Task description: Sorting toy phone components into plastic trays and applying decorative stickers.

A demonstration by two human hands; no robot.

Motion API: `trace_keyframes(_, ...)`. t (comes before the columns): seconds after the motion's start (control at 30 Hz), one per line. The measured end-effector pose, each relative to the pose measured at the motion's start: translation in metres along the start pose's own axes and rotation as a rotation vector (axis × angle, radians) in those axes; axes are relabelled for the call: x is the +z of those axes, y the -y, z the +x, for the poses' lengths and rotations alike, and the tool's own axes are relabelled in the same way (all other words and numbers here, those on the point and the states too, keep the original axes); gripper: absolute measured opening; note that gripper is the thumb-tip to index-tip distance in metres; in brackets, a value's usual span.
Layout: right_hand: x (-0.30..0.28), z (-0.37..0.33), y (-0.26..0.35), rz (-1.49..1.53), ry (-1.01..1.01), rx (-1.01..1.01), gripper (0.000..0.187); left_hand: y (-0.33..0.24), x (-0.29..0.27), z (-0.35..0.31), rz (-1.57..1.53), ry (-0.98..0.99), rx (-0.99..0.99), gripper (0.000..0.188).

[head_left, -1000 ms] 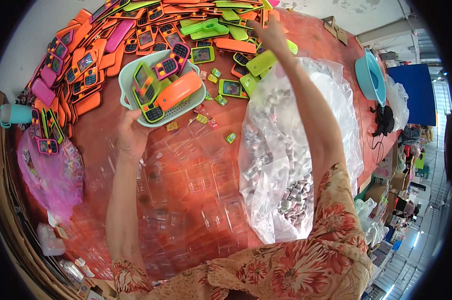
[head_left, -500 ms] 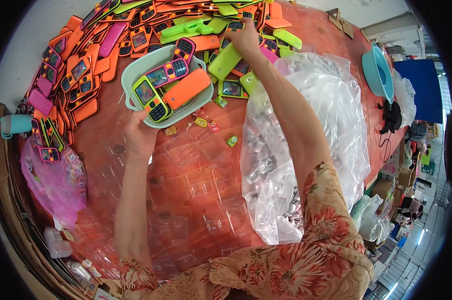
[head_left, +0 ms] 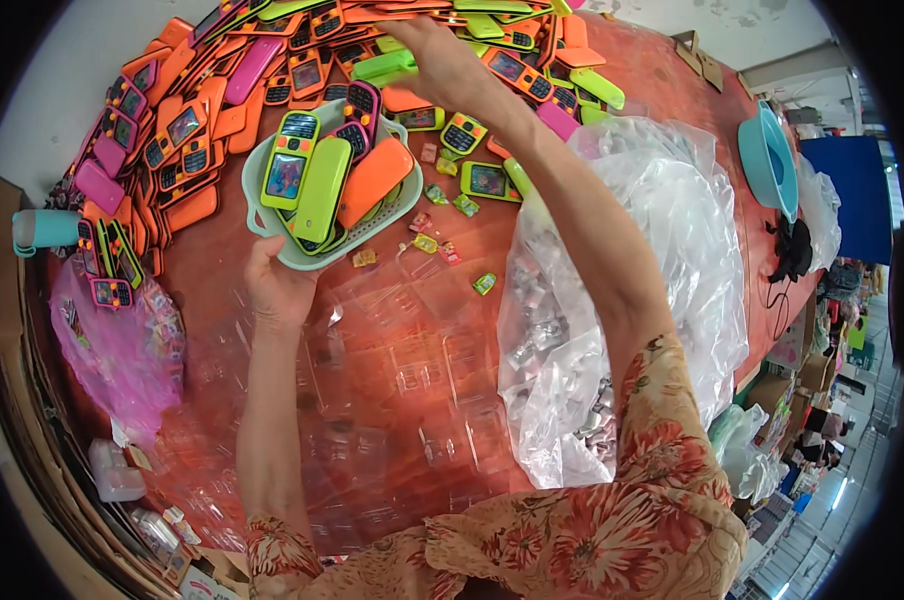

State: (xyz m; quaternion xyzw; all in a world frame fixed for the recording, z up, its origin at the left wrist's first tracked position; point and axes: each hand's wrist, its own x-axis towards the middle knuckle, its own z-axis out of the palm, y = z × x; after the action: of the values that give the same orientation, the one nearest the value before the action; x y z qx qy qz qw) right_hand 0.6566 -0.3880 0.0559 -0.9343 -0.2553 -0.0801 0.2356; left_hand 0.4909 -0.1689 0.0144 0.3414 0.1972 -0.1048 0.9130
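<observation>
A pale green plastic basket (head_left: 255,190) with a perforated bottom holds several toy phones. Among them are a lime-green phone lying back up (head_left: 324,188), another lime phone with its screen up (head_left: 290,165) and an orange one (head_left: 376,180). My left hand (head_left: 280,287) grips the basket's near left rim; part of the fingers is hidden. Beyond the basket, my right hand (head_left: 434,62) reaches over the toy phone pile (head_left: 302,45). Its thumb and fingers are apart, beside a lime-green toy gun (head_left: 384,66), and I see nothing held.
Small wrapped sweets (head_left: 425,243) lie near the basket. Clear plastic blister trays (head_left: 412,375) cover the near table. A large clear bag (head_left: 662,230) stands right, a pink bag (head_left: 122,340) left. Also about are a blue cup (head_left: 47,232) and a turquoise basin (head_left: 768,160).
A lime-green phone now lies in the basket, and the phones there have shifted. My right hand has moved left over the pile. The left hand stays at the basket.
</observation>
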Motion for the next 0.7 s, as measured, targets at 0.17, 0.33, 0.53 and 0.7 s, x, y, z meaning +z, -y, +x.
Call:
trace_keyframes(0.17,0.041,-0.002,-0.021,-0.465,0.181,-0.025,0.086,-0.008,-0.008,-0.003,-0.031,0.058,-0.017,0.050)
trace_keyframes(0.33,0.031,0.025,-0.018,-0.437,0.223,-0.016,0.057,-0.011,-0.011,-0.005,-0.040,0.038,0.006,0.049)
trace_keyframes(0.53,0.046,-0.004,-0.027,-0.456,0.119,-0.026,0.030,-0.013,-0.012,-0.004,-0.030,0.057,0.010,0.048)
trace_keyframes(0.7,0.029,-0.005,-0.031,-0.252,-0.105,0.234,0.021,-0.008,-0.004,0.000,-0.020,0.097,-0.011,0.047)
